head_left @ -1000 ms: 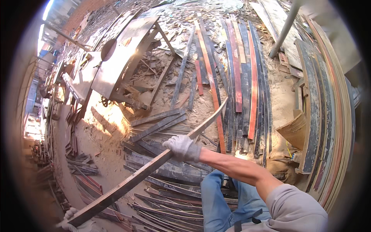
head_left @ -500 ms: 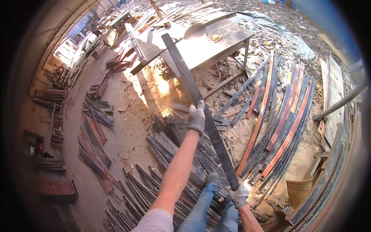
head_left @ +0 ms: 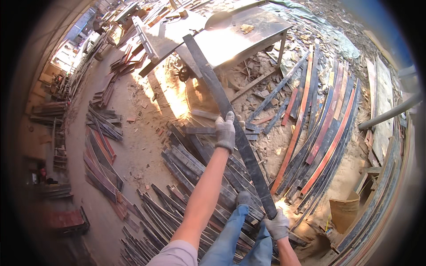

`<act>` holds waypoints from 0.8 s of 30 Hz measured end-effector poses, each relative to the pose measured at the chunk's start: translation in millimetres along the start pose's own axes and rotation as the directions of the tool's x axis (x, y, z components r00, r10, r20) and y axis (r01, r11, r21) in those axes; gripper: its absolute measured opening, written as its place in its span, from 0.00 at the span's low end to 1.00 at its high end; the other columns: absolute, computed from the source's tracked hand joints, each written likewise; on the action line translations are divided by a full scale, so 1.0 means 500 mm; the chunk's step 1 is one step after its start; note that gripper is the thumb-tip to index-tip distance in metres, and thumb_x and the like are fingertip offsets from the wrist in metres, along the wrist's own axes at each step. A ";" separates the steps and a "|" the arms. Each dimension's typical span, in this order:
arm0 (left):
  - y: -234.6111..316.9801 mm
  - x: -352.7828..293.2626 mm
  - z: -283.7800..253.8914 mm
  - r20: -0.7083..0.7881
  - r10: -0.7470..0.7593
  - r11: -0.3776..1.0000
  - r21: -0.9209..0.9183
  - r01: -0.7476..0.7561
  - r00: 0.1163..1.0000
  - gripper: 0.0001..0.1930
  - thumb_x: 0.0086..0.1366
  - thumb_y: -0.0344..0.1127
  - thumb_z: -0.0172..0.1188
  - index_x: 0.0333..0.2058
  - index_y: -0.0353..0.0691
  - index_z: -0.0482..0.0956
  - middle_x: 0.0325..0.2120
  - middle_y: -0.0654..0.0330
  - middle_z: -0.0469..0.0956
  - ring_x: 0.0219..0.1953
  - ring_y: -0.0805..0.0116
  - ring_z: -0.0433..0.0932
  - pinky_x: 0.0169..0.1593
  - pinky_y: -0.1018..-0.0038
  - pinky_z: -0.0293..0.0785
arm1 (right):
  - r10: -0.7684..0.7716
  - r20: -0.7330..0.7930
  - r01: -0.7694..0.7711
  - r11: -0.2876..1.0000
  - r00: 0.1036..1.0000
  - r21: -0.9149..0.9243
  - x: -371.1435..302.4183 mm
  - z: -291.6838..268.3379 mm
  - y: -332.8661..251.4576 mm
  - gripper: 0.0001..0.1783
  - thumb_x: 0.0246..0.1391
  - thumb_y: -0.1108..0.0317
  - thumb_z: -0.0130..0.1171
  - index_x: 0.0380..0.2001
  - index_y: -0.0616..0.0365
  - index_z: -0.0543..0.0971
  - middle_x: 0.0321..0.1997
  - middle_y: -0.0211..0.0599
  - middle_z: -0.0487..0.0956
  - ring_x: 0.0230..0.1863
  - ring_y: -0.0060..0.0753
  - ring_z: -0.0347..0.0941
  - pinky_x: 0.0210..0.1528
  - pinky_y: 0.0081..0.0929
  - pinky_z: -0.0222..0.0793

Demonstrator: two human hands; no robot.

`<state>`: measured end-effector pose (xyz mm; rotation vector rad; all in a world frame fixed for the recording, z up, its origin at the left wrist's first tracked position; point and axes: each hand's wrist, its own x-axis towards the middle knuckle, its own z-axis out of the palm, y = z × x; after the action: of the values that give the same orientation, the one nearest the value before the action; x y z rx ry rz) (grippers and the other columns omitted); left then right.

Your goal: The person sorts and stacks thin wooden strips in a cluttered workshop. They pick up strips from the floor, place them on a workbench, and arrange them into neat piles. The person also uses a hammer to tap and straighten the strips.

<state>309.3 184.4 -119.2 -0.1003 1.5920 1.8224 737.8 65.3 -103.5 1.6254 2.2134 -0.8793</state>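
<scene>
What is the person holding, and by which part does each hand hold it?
A long dark plank: the left hand holds it near the middle, and the right hand holds it at its near end.

At 12 o'clock we find a metal-topped table, with a round disc standing at its top and a yellowish wood block resting on it. Between 1 and 2 o'clock we note a pale green sheet spread over scrap. At 3 o'clock we locate a slanted grey pole. At 4 o'clock we identify a curved brown panel just beside stacked long boards. At 8 o'clock we observe a dark red box-like object, its details blurred.
</scene>
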 end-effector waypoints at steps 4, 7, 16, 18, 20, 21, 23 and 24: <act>0.019 0.028 -0.001 -0.095 -0.203 0.979 0.004 0.204 0.975 0.11 0.74 0.39 0.60 0.40 0.36 0.73 0.24 0.53 0.81 0.19 0.58 0.82 0.21 0.62 0.79 | 0.091 0.134 -0.088 0.996 0.987 -0.026 -0.017 -0.015 -0.061 0.33 0.41 0.52 0.73 0.46 0.60 0.74 0.38 0.62 0.85 0.42 0.63 0.84 0.49 0.51 0.79; 0.086 0.049 0.013 -0.116 -0.152 0.988 -0.047 0.147 0.982 0.10 0.73 0.36 0.61 0.38 0.35 0.74 0.23 0.53 0.80 0.18 0.57 0.82 0.20 0.61 0.78 | 0.079 0.117 -0.080 0.997 0.990 0.009 -0.005 -0.013 -0.101 0.33 0.41 0.52 0.73 0.46 0.62 0.75 0.38 0.59 0.85 0.42 0.62 0.84 0.50 0.50 0.79; 0.089 0.020 -0.008 -0.120 -0.054 0.995 0.076 0.063 0.991 0.11 0.76 0.37 0.60 0.44 0.35 0.74 0.26 0.55 0.82 0.19 0.62 0.81 0.22 0.66 0.80 | 0.074 0.141 -0.080 0.996 0.987 0.043 -0.012 0.000 -0.126 0.34 0.42 0.54 0.72 0.50 0.62 0.75 0.40 0.61 0.84 0.43 0.62 0.84 0.50 0.50 0.79; 0.074 0.038 0.002 -0.133 -0.304 0.930 0.171 0.324 0.943 0.10 0.76 0.38 0.59 0.42 0.36 0.74 0.27 0.53 0.83 0.19 0.59 0.82 0.22 0.62 0.78 | 0.108 0.179 -0.109 0.994 0.978 -0.005 -0.008 0.004 -0.124 0.37 0.41 0.52 0.74 0.51 0.61 0.74 0.42 0.60 0.83 0.42 0.62 0.84 0.47 0.51 0.79; 0.080 0.051 0.002 -0.106 -0.122 0.983 0.121 0.135 0.987 0.10 0.74 0.35 0.61 0.40 0.33 0.75 0.24 0.54 0.81 0.19 0.61 0.81 0.23 0.64 0.80 | 0.134 0.162 -0.127 0.990 0.978 -0.056 -0.006 0.009 -0.121 0.39 0.40 0.50 0.77 0.52 0.59 0.74 0.36 0.55 0.84 0.38 0.63 0.84 0.44 0.50 0.80; 0.083 0.047 -0.005 -0.103 -0.086 0.991 0.093 0.095 0.991 0.09 0.73 0.33 0.62 0.40 0.32 0.76 0.23 0.55 0.79 0.19 0.63 0.80 0.24 0.65 0.81 | 0.096 0.115 -0.094 0.995 0.989 -0.020 -0.012 0.014 -0.118 0.38 0.40 0.51 0.77 0.51 0.57 0.74 0.32 0.53 0.84 0.37 0.63 0.84 0.42 0.50 0.80; 0.097 0.041 -0.023 -0.083 0.089 0.996 0.017 -0.088 0.993 0.10 0.74 0.36 0.62 0.39 0.33 0.75 0.25 0.55 0.81 0.18 0.63 0.80 0.24 0.67 0.80 | 0.002 0.034 -0.004 0.997 0.999 0.073 -0.009 0.023 -0.114 0.35 0.41 0.52 0.77 0.49 0.58 0.74 0.32 0.56 0.84 0.36 0.64 0.84 0.43 0.51 0.80; 0.099 0.036 -0.037 -0.038 0.235 0.972 0.006 -0.235 0.971 0.11 0.74 0.36 0.62 0.39 0.33 0.75 0.25 0.55 0.81 0.18 0.63 0.79 0.24 0.68 0.80 | 0.003 0.028 -0.005 0.996 1.000 0.087 -0.009 0.027 -0.112 0.35 0.41 0.51 0.76 0.48 0.58 0.74 0.33 0.56 0.84 0.37 0.64 0.84 0.44 0.51 0.80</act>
<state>261.8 176.1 -90.7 0.0571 1.6913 2.0095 685.2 43.1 -93.8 1.6444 2.1809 -1.0039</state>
